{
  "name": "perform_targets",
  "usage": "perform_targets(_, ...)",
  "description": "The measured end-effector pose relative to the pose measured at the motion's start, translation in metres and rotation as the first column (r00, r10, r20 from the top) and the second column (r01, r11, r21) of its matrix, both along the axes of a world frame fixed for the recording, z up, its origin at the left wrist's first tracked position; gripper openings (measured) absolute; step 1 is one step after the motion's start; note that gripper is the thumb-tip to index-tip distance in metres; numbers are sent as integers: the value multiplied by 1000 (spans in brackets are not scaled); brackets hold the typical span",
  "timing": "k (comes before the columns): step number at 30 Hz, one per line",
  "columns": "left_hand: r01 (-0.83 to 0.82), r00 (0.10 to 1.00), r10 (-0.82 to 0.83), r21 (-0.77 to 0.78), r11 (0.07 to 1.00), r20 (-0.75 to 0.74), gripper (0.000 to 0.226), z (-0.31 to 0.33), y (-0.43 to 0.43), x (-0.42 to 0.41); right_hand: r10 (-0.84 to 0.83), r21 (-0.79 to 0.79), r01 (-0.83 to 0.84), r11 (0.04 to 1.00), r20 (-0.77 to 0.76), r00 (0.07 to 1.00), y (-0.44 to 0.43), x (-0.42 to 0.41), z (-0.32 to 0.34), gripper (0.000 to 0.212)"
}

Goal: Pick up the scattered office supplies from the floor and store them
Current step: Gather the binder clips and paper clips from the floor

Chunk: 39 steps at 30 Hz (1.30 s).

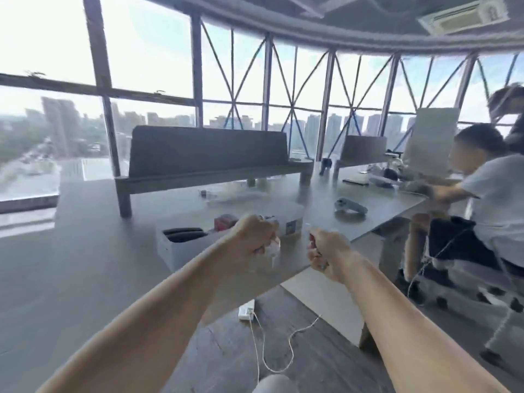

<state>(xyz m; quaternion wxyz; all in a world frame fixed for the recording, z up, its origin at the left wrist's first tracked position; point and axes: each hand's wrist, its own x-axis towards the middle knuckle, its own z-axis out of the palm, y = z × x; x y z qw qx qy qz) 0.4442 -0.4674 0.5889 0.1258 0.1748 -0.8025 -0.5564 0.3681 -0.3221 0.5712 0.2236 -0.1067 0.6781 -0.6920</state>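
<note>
Single head-worn wide-angle view — facing forward and slightly down, close over the desk [391,202].

Huge curved wall of cross-braced windows [147,52] up top, bright hazy skyline outside, long grey desk [85,279] mid-frame, dark wood floor [317,364] at bottom

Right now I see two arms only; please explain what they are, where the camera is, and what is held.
No machine here: one camera on a person's head looks forward and down, so both bare arms are that person's own. The left hand grips a white object; the right hand grips small supplies, too blurred to name. Ahead, on the grey table, stands an open white box with dark items inside. A white charger with its cable lies on the floor. Another person sits at the right.
</note>
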Motion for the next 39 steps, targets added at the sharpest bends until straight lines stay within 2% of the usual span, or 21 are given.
perform_targets(6,-163,987,162,-206,965,-21,42,31,-91,-28,60,145,-7,989,-364,929,-97,-48,38,40)
perform_targets(10,-161,986,168,-329,931,-6,38,48,-125,-78,119,283,77,956,-613,781,-140,-94,50,46)
perform_targets(12,-103,991,130,-397,912,42,38,45,-138,-112,167,363,122,924,-669,724,-163,-124,47,47)
perform_targets(14,-18,984,106,-509,861,145,40,35,-151,-144,240,451,128,883,-669,703,-182,-157,36,45)
perform_targets(17,144,944,85,-632,762,318,25,18,-166,-182,380,594,106,797,-630,677,-200,-199,13,38)
perform_targets(20,257,909,12,-583,771,416,47,6,-175,-204,428,667,98,739,-577,695,-207,-233,-4,33)
perform_targets(22,277,905,-13,-565,777,426,61,4,-180,-211,460,695,72,715,-546,700,-208,-247,-4,30)
perform_targets(26,254,917,-21,-545,799,397,69,12,-182,-202,503,735,74,674,-530,683,-193,-253,17,29)
perform_targets(29,226,948,-70,-500,836,312,62,25,-171,-177,503,734,102,672,-553,664,-162,-229,39,20)
perform_targets(31,242,959,-138,-461,854,249,53,33,-149,-159,480,735,151,661,-568,668,-128,-205,51,27)
perform_targets(35,266,963,-249,-478,837,101,37,35,-67,-125,424,707,330,625,-663,617,-29,-142,56,31)
perform_targets(37,330,937,-346,-458,826,52,29,20,-12,-111,396,718,369,590,-656,642,36,-105,40,28)
perform_targets(39,418,891,-451,-481,770,52,21,-8,45,-104,395,770,387,507,-607,690,107,-67,11,24)
